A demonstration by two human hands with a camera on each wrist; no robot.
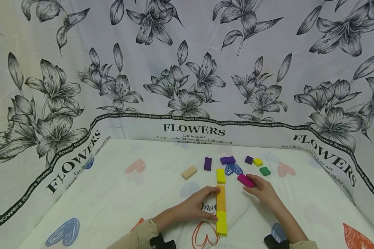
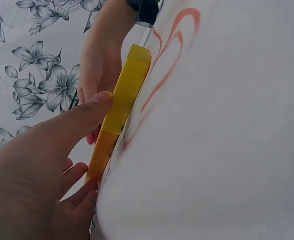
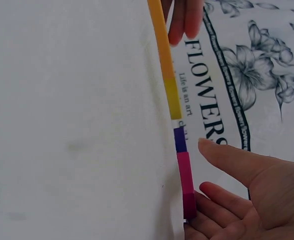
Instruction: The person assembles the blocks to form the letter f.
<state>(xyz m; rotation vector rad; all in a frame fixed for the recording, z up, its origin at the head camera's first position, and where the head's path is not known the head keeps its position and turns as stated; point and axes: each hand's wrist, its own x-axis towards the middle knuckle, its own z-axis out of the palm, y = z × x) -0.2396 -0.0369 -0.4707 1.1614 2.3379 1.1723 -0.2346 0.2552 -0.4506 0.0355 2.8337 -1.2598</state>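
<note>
In the head view my left hand (image 1: 194,205) lies along the left side of a row of blocks. Its thumb touches a yellow block (image 1: 221,224), and its index finger touches the far end of an orange block (image 1: 221,199). The left wrist view shows the thumb against the side of the yellow block (image 2: 129,90). To the right, my right hand (image 1: 263,188) has its fingers at the right end of a magenta block (image 1: 245,180). In the right wrist view the thumb stands apart from the magenta block (image 3: 186,175), while the other fingers reach its end.
Another yellow block (image 1: 221,175) lies beyond the orange one, across a small gap. Farther back are purple blocks (image 1: 207,164), a small yellow block (image 1: 258,162), a green block (image 1: 265,171) and a wooden bundle (image 1: 189,172). A flower-printed curtain (image 1: 187,103) stands behind the table.
</note>
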